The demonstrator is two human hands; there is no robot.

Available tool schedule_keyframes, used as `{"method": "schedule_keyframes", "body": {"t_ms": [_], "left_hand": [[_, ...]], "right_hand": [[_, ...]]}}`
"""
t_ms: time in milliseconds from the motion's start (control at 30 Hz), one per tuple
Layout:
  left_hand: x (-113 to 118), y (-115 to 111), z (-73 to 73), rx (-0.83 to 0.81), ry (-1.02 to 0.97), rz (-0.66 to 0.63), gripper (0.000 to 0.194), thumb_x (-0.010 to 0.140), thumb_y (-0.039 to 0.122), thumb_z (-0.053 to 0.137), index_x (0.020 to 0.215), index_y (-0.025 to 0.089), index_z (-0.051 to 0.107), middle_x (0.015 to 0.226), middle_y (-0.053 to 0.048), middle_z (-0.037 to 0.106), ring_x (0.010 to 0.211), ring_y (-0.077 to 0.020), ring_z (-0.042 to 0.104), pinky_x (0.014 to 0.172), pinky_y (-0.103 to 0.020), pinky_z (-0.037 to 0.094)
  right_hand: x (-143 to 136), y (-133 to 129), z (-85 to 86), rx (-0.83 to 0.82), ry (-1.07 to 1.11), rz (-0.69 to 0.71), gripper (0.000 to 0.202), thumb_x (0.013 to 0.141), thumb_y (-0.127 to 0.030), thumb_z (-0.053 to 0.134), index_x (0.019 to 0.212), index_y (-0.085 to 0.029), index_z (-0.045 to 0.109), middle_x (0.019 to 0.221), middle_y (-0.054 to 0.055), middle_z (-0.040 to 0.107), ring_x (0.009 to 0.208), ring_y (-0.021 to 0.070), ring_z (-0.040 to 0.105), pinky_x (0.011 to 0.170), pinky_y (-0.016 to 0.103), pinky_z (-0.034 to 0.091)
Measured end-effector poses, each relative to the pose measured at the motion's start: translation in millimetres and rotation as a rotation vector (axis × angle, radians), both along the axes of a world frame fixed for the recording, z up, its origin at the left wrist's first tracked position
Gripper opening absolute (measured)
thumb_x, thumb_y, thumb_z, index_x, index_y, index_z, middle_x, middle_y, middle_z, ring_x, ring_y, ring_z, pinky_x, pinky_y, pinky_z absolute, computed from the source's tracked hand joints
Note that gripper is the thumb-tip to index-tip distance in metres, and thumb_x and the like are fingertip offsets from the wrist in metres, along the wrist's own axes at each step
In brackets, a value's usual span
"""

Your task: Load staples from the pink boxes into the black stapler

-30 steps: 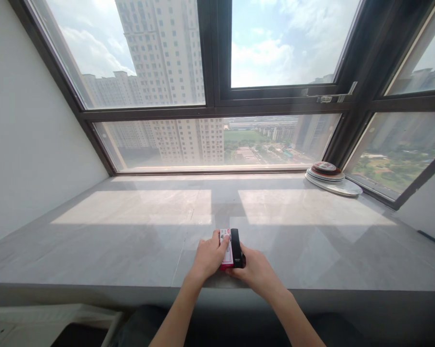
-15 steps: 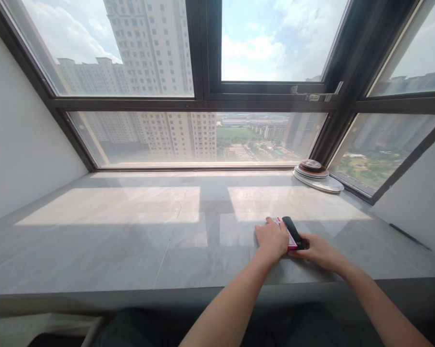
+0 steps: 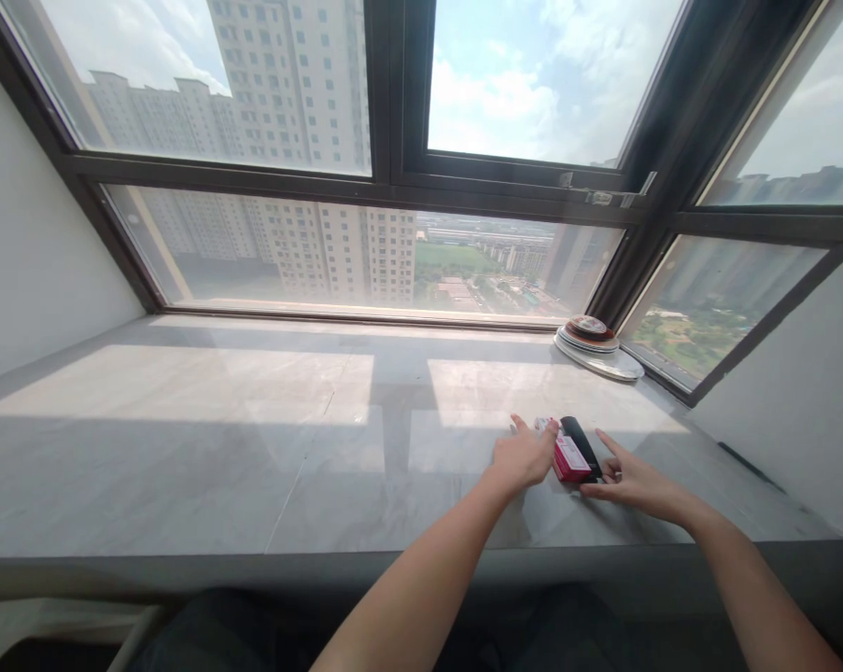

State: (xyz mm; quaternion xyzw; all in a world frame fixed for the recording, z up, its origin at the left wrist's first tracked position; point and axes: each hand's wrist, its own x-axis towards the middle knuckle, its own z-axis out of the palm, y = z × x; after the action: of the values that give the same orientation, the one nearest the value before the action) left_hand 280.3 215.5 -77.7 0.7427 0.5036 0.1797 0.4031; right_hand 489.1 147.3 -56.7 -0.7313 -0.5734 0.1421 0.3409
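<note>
A small red-and-white box (image 3: pixel 571 460) lies on the grey stone windowsill (image 3: pixel 449 504). A black, elongated object (image 3: pixel 581 444) with a rounded far end lies along its right side; its exact kind is unclear. My left hand (image 3: pixel 524 460) is at the box's left, fingers apart, a fingertip against its far part and hiding some of it. On the other side, my right hand (image 3: pixel 638 485) has its fingers spread, with the thumb near the close end of the black object. Neither hand is wrapped around anything.
A stack of plates (image 3: pixel 593 345) stands in the far right corner by the window frame (image 3: pixel 505 210). A thin dark strip (image 3: pixel 750 467) runs along the foot of the right wall. The sill's front edge (image 3: pixel 267 555) is close to my forearms.
My right hand has loosened from the black object and spread its fingers. My left hand has opened off the box, leaving more of its red side visible. The view has tilted slightly.
</note>
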Motion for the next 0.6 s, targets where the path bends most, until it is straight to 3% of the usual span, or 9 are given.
{"method": "schedule_keyframes", "body": {"t_ms": [33, 100, 167, 233, 300, 367, 433, 500, 600], "left_hand": [[-19.4, -2.1, -1.8, -0.011, -0.01, -0.016, 0.104, 0.092, 0.079, 0.014, 0.159, -0.001, 0.005, 0.125, -0.029, 0.065, 0.126, -0.0397, 0.055, 0.106, -0.05, 0.033], [-66.2, -7.8, -4.2, -0.014, -0.075, -0.097, 0.093, 0.095, 0.074, 0.026, 0.16, 0.008, 0.018, 0.122, -0.02, 0.069, 0.118, -0.0337, 0.06, 0.102, -0.043, 0.039], [-119.1, -15.3, -4.1, 0.018, -0.106, -0.123, 0.077, 0.096, 0.067, 0.035, 0.154, 0.016, 0.036, 0.118, -0.013, 0.07, 0.11, -0.0288, 0.063, 0.096, -0.038, 0.045], [-172.4, -24.6, -2.5, 0.096, -0.086, -0.065, 0.063, 0.099, 0.059, 0.034, 0.146, 0.02, 0.047, 0.123, -0.012, 0.067, 0.112, -0.0259, 0.062, 0.096, -0.035, 0.047], [-221.2, -35.7, -2.4, 0.224, 0.019, -0.035, 0.054, 0.1, 0.054, 0.036, 0.14, 0.022, 0.054, 0.135, -0.011, 0.06, 0.124, -0.0246, 0.055, 0.105, -0.034, 0.043], [-261.4, -47.3, -7.4, 0.349, 0.199, -0.032, 0.054, 0.099, 0.054, 0.042, 0.146, 0.028, 0.049, 0.152, -0.007, 0.048, 0.14, -0.025, 0.042, 0.116, -0.037, 0.032], [-290.1, -56.9, -17.7, 0.458, 0.379, 0.065, 0.057, 0.1, 0.054, 0.039, 0.152, 0.032, 0.04, 0.162, -0.001, 0.033, 0.15, -0.0269, 0.027, 0.123, -0.045, 0.018], [-306.1, -62.0, -30.1, 0.524, 0.501, 0.163, 0.059, 0.101, 0.055, 0.036, 0.157, 0.034, 0.032, 0.166, 0.001, 0.026, 0.154, -0.028, 0.017, 0.124, -0.049, 0.01], [-311.5, -61.1, -42.4, 0.555, 0.572, 0.224, 0.062, 0.102, 0.057, 0.032, 0.159, 0.035, 0.027, 0.167, 0.001, 0.021, 0.155, -0.0283, 0.014, 0.124, -0.052, 0.009]], "right_hand": [[-2.3, -3.1, 3.0, -0.046, 0.03, 0.05, 0.105, 0.051, -0.057, 0.086, 0.141, -0.012, 0.055, 0.055, -0.005, 0.053, 0.051, 0.0186, 0.052, 0.051, 0.03, 0.042], [-19.6, -7.6, 8.9, -0.097, 0.098, 0.166, 0.098, 0.071, -0.064, 0.073, 0.15, -0.014, 0.043, 0.056, -0.007, 0.048, 0.052, 0.0171, 0.049, 0.053, 0.029, 0.04], [-56.6, -8.7, 10.9, -0.052, 0.115, 0.256, 0.077, 0.085, -0.064, 0.059, 0.146, -0.019, 0.048, 0.059, -0.006, 0.048, 0.055, 0.0166, 0.05, 0.056, 0.029, 0.04], [-107.9, -6.2, 6.4, -0.077, 0.072, 0.394, 0.068, 0.089, -0.063, 0.055, 0.141, -0.02, 0.055, 0.065, -0.002, 0.055, 0.06, 0.0173, 0.053, 0.06, 0.03, 0.043], [-161.7, -1.6, -4.5, -0.089, 0.026, 0.531, 0.06, 0.093, -0.058, 0.052, 0.142, -0.024, 0.056, 0.093, 0.005, 0.068, 0.082, 0.0209, 0.062, 0.076, 0.033, 0.049], [-206.5, 3.3, -19.3, -0.053, -0.09, 0.615, 0.063, 0.092, -0.054, 0.056, 0.149, -0.029, 0.049, 0.138, 0.009, 0.059, 0.124, 0.0279, 0.054, 0.104, 0.04, 0.042], [-236.5, 7.0, -33.8, -0.04, -0.23, 0.565, 0.063, 0.094, -0.052, 0.053, 0.153, -0.032, 0.043, 0.159, 0.006, 0.039, 0.148, 0.0318, 0.029, 0.12, 0.049, 0.02], [-251.8, 9.1, -44.1, -0.033, -0.308, 0.473, 0.06, 0.098, -0.051, 0.046, 0.156, -0.035, 0.038, 0.165, 0.002, 0.029, 0.153, 0.0319, 0.014, 0.122, 0.054, 0.005], [-256.0, 9.7, -48.2, -0.029, -0.317, 0.427, 0.059, 0.099, -0.052, 0.044, 0.156, -0.037, 0.037, 0.166, 0.0, 0.026, 0.154, 0.0313, 0.012, 0.122, 0.055, 0.004]]}}
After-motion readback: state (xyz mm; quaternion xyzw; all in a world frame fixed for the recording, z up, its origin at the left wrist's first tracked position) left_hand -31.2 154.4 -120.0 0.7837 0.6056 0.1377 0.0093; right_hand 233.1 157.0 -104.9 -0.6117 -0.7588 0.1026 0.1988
